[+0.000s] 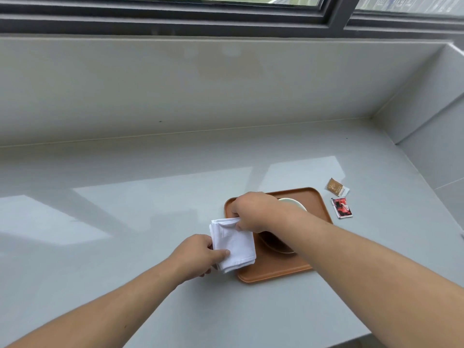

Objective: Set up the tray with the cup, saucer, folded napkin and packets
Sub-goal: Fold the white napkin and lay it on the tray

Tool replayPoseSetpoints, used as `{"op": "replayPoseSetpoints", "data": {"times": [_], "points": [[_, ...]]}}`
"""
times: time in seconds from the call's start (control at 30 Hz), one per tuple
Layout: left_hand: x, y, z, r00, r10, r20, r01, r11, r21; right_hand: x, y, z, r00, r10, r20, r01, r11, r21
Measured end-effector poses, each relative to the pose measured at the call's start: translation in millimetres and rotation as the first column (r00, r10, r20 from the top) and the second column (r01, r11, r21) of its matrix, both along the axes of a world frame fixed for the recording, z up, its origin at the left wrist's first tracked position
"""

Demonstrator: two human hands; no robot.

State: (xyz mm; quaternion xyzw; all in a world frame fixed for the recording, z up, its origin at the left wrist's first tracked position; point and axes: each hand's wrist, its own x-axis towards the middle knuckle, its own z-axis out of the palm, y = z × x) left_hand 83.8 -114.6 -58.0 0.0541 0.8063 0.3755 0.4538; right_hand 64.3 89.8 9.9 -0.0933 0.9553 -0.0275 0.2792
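Observation:
A folded white napkin [233,243] hangs over the left edge of the orange tray [316,197]. My left hand [198,254] pinches its near left side and my right hand [253,212] pinches its far corner. On the tray, mostly hidden under my right forearm, sit a pale cup [293,203] and a dark saucer [276,246]. A brown packet [336,187] and a red packet [341,207] lie on the counter just right of the tray.
The grey counter [125,209] runs wide to the left. A wall rises behind it under a window, and a side wall [426,116] closes the right end. The counter's front edge shows at the lower right.

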Motion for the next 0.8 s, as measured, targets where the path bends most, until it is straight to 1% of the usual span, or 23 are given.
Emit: {"op": "replayPoseSetpoints", "data": {"times": [0.1, 0.17, 0.37, 0.57, 0.8], "points": [[2.4, 7.1, -6.4, 1.000, -0.014, 0.011, 0.014, 1.000, -0.024, -0.5, 1.9, -9.2, 0.997, 0.073, -0.026, -0.070, 0.993, 0.093], [2.9, 10.9, -9.3, 1.000, -0.018, 0.003, 0.018, 0.999, -0.039, -1.7, 5.5, -14.3, 0.995, 0.101, -0.021, -0.097, 0.988, 0.120], [8.0, 17.4, -11.9, 0.999, -0.023, -0.037, 0.019, 0.994, -0.107, -2.9, 15.5, -22.0, 0.993, 0.087, 0.082, -0.097, 0.986, 0.136], [18.1, 23.8, -10.9, 0.995, -0.043, -0.088, 0.026, 0.983, -0.183, -2.4, 17.8, -27.3, 0.983, 0.144, 0.117, -0.160, 0.977, 0.140], [23.1, 26.8, -11.8, 0.984, -0.088, -0.152, 0.051, 0.971, -0.232, -5.4, 17.6, -24.2, 0.969, 0.186, 0.164, -0.211, 0.966, 0.151]]}}
